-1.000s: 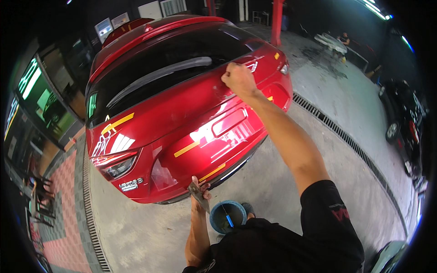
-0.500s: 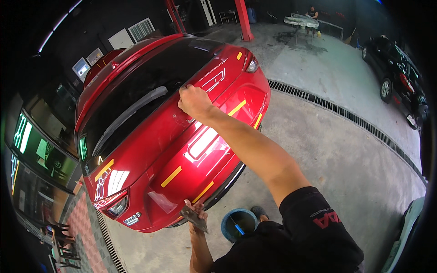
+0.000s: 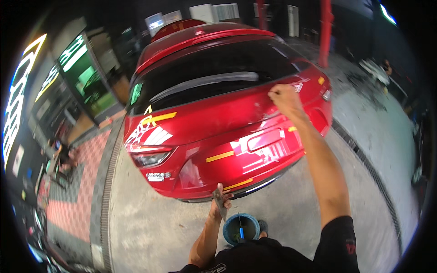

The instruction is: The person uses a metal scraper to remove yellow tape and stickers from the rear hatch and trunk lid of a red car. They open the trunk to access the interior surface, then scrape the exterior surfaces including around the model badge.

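Observation:
A red car point(image 3: 214, 107) stands before me with its rear toward me, and yellow tape strips point(image 3: 219, 156) lie on its paint. My right hand point(image 3: 287, 101) is closed at the tailgate, just below the right part of the rear window. Whether anything lies inside its fingers is hidden. Low in front of the bumper, my left hand point(image 3: 227, 201) grips a flat, dark grey piece point(image 3: 220, 204), whose kind I cannot make out. Next to that hand, a blue bucket point(image 3: 226, 233) stands on the floor with a blue-handled tool point(image 3: 241, 232) in it.
A drain grate point(image 3: 368, 157) runs along the floor at right, another point(image 3: 108, 191) at left beside red and grey paving point(image 3: 73, 214). A red post point(image 3: 326, 36) rises behind the car. Someone sits point(image 3: 63, 154) at the far left.
The view has swung to the right-side-up angle of the car, which now sits further right in it. My right hand remains at the tailgate; my left still grips the grey piece.

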